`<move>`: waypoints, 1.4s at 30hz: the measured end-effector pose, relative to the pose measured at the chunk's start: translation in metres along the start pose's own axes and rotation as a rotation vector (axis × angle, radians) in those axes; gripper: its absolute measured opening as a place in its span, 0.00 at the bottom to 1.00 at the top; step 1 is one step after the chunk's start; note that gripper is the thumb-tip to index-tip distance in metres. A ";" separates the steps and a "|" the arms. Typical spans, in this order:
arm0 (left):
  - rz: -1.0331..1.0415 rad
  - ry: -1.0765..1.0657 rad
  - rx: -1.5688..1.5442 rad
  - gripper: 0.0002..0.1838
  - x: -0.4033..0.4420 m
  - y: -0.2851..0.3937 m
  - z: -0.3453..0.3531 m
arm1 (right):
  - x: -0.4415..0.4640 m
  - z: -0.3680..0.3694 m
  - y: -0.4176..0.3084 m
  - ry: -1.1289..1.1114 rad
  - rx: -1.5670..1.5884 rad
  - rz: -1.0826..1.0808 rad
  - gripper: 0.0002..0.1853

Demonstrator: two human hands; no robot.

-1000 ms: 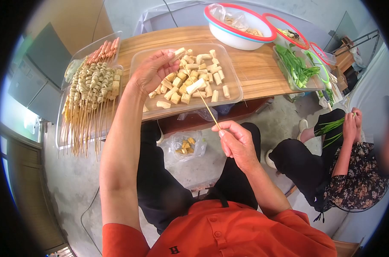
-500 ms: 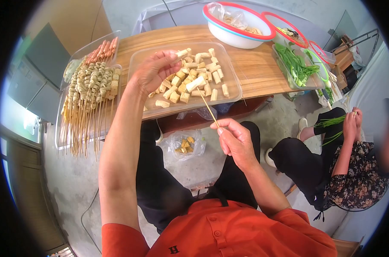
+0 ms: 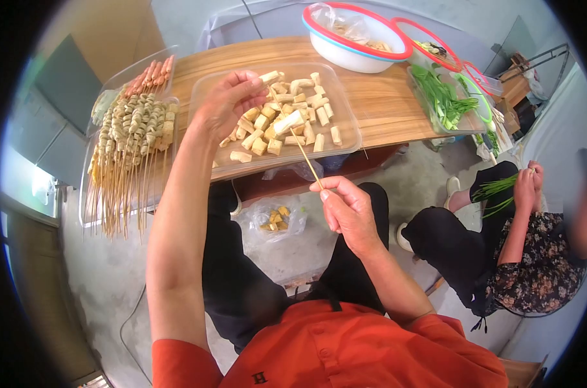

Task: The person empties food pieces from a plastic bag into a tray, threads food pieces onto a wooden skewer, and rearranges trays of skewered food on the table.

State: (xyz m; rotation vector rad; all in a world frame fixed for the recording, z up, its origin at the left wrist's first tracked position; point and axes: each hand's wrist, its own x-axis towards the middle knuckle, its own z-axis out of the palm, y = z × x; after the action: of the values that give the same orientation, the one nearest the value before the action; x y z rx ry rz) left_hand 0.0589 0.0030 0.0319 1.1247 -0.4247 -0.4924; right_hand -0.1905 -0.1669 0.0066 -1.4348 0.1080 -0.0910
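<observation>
The skewer (image 3: 306, 156) slants forward-left — right hand (image 3: 350, 210) pinches its near end, left hand (image 3: 231, 105) a pale piece (image 3: 270, 77).

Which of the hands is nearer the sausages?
Left: the left hand is right of the sausages, above the clear tray; the right hand is farther right, lower in view.

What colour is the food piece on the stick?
The food piece is creamy white, clearest in the head view.
</observation>
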 end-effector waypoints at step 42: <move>0.068 -0.026 0.213 0.08 -0.008 -0.003 0.031 | 0.025 0.004 -0.002 0.052 0.051 -0.056 0.09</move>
State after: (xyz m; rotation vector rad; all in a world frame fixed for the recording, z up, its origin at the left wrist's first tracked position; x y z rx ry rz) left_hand 0.0351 -0.0165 0.0396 1.3061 -0.5455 -0.4091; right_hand -0.1646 -0.1661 0.0085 -1.3855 0.1073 -0.1760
